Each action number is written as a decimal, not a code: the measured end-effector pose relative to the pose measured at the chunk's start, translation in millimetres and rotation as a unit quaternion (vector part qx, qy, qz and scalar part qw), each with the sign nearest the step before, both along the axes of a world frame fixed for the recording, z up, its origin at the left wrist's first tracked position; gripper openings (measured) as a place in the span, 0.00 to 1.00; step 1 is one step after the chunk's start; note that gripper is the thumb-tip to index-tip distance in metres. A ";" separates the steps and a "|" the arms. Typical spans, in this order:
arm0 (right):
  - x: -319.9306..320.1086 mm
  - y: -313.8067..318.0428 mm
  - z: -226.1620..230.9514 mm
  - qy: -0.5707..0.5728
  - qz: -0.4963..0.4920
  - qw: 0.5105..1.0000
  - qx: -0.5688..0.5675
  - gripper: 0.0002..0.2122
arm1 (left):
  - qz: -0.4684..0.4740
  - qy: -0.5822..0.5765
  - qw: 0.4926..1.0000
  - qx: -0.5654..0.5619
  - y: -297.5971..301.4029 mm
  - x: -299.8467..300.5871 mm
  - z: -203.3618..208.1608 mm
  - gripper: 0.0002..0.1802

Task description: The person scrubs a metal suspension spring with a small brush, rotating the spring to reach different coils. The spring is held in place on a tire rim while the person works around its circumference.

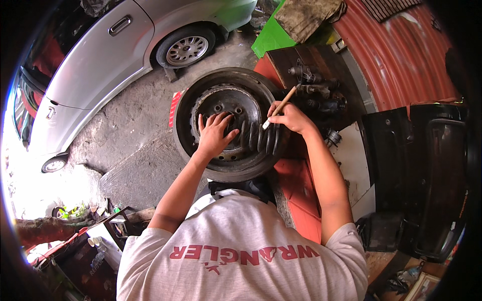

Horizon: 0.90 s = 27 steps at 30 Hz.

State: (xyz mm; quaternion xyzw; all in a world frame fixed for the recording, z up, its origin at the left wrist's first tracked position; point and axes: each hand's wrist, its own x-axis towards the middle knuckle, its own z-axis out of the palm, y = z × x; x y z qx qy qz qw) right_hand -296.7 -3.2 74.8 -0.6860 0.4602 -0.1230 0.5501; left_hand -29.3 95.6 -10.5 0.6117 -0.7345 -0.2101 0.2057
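Your right hand [292, 119] pinches a slim, wooden-handled brush [285, 102] with a white tip, slanted over a black metal coil spring [261, 143]. Your left hand [215, 135], fingers spread, lies by the spring's left end; whether it grips, one cannot tell. The spring lies on a black steel wheel with a rubber tyre [183, 128], flat before you. Beyond, a silver-grey car [100, 67] stands at left, a rust-red corrugated sheet [394, 62] at right.

black coil spring [261, 138] sideways on a dark wheel [198, 90], white-tipped wooden brush [286, 102] aslant at its coils
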 end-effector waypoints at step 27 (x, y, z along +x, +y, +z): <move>12.3 89.0 -21.4 -0.329 -0.512 0.773 0.180 0.10 | 0.289 0.513 0.788 0.182 -30.1 39.1 -30.5 0.23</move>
